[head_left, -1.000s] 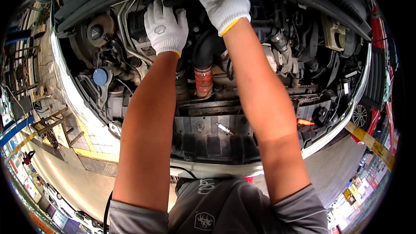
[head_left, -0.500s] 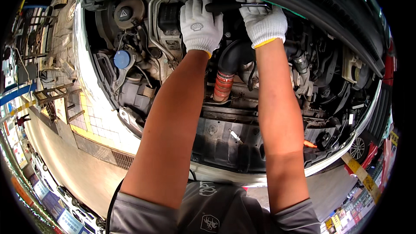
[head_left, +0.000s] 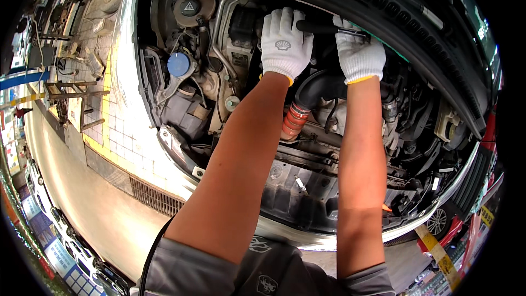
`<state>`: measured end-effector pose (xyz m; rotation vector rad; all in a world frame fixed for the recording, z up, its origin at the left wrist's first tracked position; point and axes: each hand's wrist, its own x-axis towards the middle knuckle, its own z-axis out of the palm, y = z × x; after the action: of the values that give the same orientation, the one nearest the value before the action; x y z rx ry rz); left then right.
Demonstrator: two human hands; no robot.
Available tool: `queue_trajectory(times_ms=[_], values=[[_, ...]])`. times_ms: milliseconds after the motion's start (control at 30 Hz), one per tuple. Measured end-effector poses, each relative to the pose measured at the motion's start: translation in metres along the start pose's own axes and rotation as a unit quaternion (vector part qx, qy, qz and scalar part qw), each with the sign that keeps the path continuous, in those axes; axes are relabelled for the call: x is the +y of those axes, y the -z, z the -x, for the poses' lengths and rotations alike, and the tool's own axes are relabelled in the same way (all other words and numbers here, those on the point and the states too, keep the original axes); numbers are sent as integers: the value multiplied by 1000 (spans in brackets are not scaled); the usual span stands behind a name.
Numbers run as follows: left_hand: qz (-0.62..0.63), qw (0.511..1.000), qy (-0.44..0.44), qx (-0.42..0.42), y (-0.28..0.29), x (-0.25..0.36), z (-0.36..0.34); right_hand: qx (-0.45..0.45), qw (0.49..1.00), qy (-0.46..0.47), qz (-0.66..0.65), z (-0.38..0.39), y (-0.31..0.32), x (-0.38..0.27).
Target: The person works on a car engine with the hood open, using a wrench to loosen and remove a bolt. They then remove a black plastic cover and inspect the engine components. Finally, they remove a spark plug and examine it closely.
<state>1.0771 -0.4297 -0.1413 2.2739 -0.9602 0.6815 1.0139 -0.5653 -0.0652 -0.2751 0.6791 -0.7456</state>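
Head view, from near to far: on the near side of the black curved pipe (head_left: 318,86), a small white-and-metal piece (head_left: 301,184) lies on the dark front panel (head_left: 285,196). A red ribbed coupling (head_left: 295,122) meets the pipe's near end, and a blue cap (head_left: 178,64) stands well to the pipe's left. Beyond the pipe and to its left, the gloved left hand (head_left: 286,44) is back up, fingers extended; what its fingertips touch is hidden. Beyond the pipe's right end, the gloved right hand (head_left: 360,55) is palm up, fingers slightly bent; whether it grips firmly cannot be told. The black-handled tool (head_left: 319,27) spans both hands beyond the pipe, handle end at the left hand, metal shank across the right hand's fingers. The step in hand appears to be handling this tool; the next move likely calls for a secure hold on its handle.
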Motion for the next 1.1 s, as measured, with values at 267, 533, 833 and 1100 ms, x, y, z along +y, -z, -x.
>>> queue_trajectory(times_ms=[267, 533, 833, 1100], values=[[3, 1000, 17, -16, 1, -3, -2, -193, 805, -284, 483, -44, 37, -120], [1, 999, 6, -31, 7, 9, -3, -78, 994, -33, 73, -22, 44, -24], [21, 999, 26, -18, 5, -1, -2, -95, 907, -142, 384, 0, 22, -64], [13, 1000, 15, 18, 6, -9, -1, -161, 703, -166, 672, -34, 34, -93]])
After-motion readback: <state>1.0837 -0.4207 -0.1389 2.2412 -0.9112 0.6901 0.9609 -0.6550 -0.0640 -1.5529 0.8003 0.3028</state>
